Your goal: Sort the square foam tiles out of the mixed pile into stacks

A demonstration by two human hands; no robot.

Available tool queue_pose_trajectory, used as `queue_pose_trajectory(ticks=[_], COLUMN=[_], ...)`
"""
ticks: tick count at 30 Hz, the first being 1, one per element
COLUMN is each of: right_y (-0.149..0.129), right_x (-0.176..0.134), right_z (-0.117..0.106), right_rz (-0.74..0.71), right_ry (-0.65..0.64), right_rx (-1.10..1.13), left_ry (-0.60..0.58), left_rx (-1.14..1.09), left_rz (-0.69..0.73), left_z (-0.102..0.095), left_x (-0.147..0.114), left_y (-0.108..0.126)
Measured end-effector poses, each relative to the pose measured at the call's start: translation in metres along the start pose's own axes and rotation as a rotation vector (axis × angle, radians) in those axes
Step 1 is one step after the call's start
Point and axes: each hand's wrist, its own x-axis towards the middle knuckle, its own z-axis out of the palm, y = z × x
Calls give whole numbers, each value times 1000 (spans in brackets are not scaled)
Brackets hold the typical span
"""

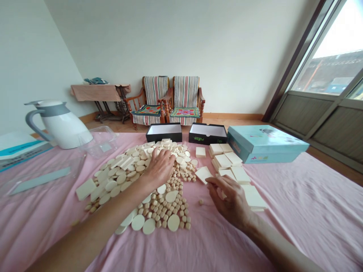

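My left hand (160, 168) reaches over a heap of pale wooden discs (140, 223), its bent fingers apart and touching the far part of the heap; the fingertips are partly hidden. Small wooden cubes (161, 207) lie in the same heap, along with some rectangular pieces. On the right, the thumb and fingers of my right hand (231, 198) pinch the corner of a tilted square wooden tile (203, 174). Stacked square tiles (240, 174) stand beyond and beside that hand. One loose cube (201, 202) lies left of it, and a small tile stack (200, 152) stands farther back.
Two open black boxes (164, 138) stand behind the heap, and a light-blue box (268, 145) at the back right. To the left are a white jug (61, 126), a clear plastic container (99, 141) and a blue-white box (22, 151). Pink cloth (306, 211) covers the table.
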Motion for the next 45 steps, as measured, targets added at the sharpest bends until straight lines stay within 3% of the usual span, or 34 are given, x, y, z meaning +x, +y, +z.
queue_pose_trajectory(ticks=[2,6,12,21,31,35,40,45], right_y=[0,2,3,1,11,13,12,6], right_x=[0,0,0,4,7,7,2,-3], right_z=[-1,-2,-3,-5,-14,-10,-5,0], right_rz=[2,13,3,8,65,80,83,18], right_ry=[1,-17,-16,-16,51,-57,-406,-532], right_rx=[6,14,6,-4,-65,-108,-261,-428], left_ry=[-37,-247,-396,-224,-149,-126,-105,-118], left_rx=[-141,-394,-381,-197,-63,-71,-108,-126], left_rz=[119,419,373,362,356,361,406,395], left_z=[0,14,33,39,19,21,13,9], left_x=[13,41,60,50,42,40,41,41], left_y=[8,24,38,39,36,31,24,21])
